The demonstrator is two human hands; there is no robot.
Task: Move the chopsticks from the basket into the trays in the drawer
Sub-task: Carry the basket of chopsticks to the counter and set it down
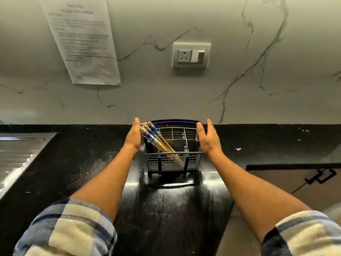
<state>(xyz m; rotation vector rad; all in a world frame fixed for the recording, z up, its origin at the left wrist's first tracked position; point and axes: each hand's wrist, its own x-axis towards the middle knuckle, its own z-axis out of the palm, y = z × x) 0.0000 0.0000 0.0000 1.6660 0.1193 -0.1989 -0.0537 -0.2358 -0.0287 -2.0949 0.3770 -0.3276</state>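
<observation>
On the black polished worktop [92, 163], the left hand [133, 138] is laid flat and open against the grey wire basket [173, 159]. A bundle of slim wooden chopsticks with blue patterned tops [156, 140] leans in its left compartment; the others appear empty. They are judged light, stiff and slippery, best pinched near the tops. The right hand [208, 140] is spread open beside the basket's right wall, gripping nothing.

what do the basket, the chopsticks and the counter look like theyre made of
Basket: grey moulded plastic by the look, matte, with a fine grid wall and thick dividers; coated wire is possible.
Chopsticks: likely bamboo or wood, pale yellow shafts with blue and white patterned upper ends.
Counter: polished black stone, probably granite, speckled and mirroring the basket.
</observation>
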